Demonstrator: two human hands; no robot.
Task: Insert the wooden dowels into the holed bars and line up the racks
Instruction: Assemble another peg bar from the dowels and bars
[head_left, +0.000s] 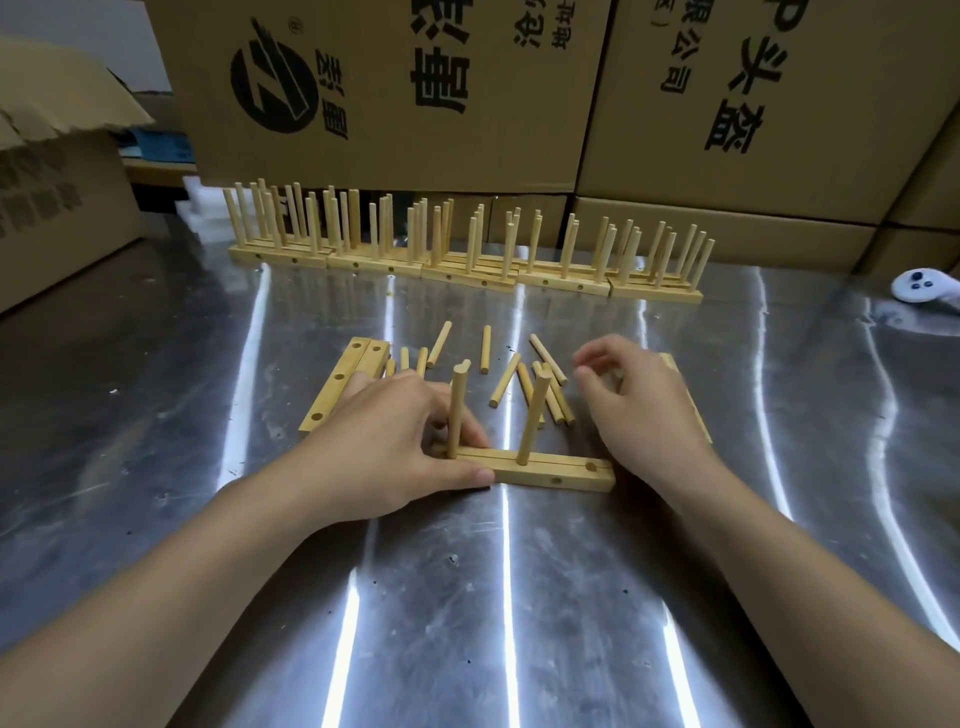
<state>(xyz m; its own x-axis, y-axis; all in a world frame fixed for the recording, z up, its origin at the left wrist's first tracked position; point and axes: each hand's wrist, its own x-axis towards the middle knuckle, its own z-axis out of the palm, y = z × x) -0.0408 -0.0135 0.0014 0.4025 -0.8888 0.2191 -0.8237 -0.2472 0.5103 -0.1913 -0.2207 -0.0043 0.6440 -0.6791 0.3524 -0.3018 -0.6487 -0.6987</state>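
Observation:
A pair of holed wooden bars lies side by side across the metal table, with two dowels standing upright in them. My left hand grips the left end of the bars, fingers around the left upright dowel. The second upright dowel stands near the middle, and the right-end hole is bare. My right hand hovers over the loose dowels, fingers loosely curled and holding nothing. Finished racks stand in a row at the back.
Two spare holed bars lie left of the loose dowels, another bar shows behind my right hand. Cardboard boxes wall the back and left. A white controller sits at the far right of the steel table.

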